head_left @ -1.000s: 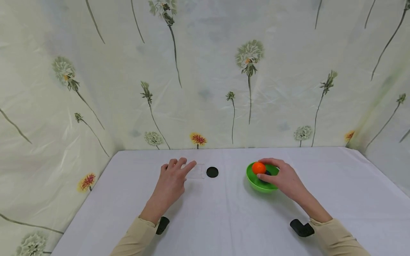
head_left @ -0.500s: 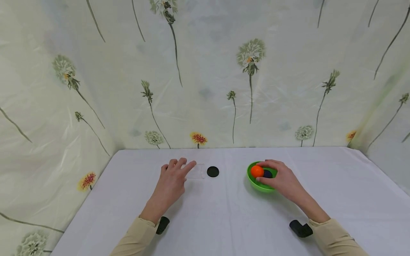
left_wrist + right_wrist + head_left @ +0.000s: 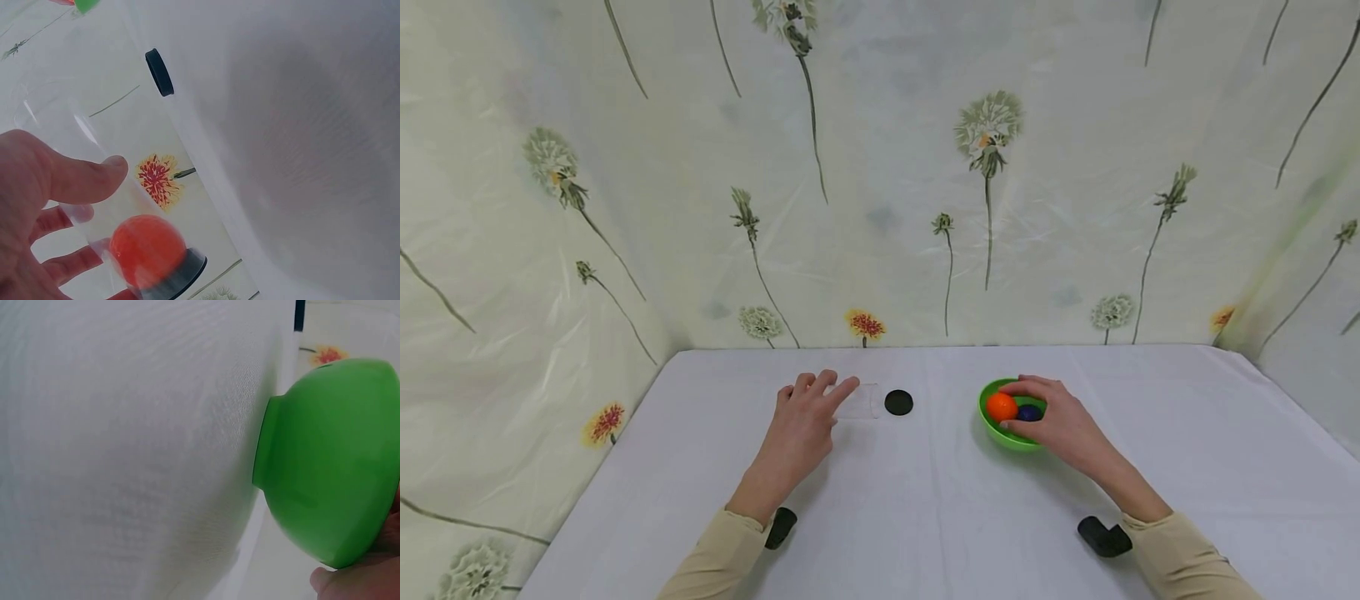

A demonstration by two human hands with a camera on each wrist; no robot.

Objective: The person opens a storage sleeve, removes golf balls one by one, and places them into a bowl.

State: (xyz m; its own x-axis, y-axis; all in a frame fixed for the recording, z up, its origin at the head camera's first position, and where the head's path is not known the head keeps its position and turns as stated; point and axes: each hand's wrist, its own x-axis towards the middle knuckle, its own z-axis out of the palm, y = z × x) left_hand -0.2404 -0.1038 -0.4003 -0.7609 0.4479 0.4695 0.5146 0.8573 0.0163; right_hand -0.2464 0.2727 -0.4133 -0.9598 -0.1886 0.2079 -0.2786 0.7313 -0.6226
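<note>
My left hand [image 3: 801,421] grips a clear tube [image 3: 87,169], its thumb on one side and fingers on the other. A red-orange ball [image 3: 148,250] sits at the bottom of the tube, against its black base [image 3: 178,278]. My right hand [image 3: 1063,421] reaches into a green bowl [image 3: 1011,443]. Its thumb and fingertip lie on opposite sides of an orange ball [image 3: 1002,407], pinching it. Beside that ball, under the hand, is a dark blue ball [image 3: 1030,412]. In the right wrist view the bowl's wall [image 3: 331,456] hides what it holds.
A round black lid [image 3: 898,402] lies on the white tablecloth [image 3: 925,500] between tube and bowl. Black wrist-camera parts show by the left sleeve [image 3: 781,528] and right sleeve [image 3: 1105,536]. Behind the table hangs a flower-printed sheet [image 3: 880,167].
My right hand has lowered slightly with the orange ball, which now sits deeper in the bowl, and more of the dark blue ball shows. The left hand keeps its place.
</note>
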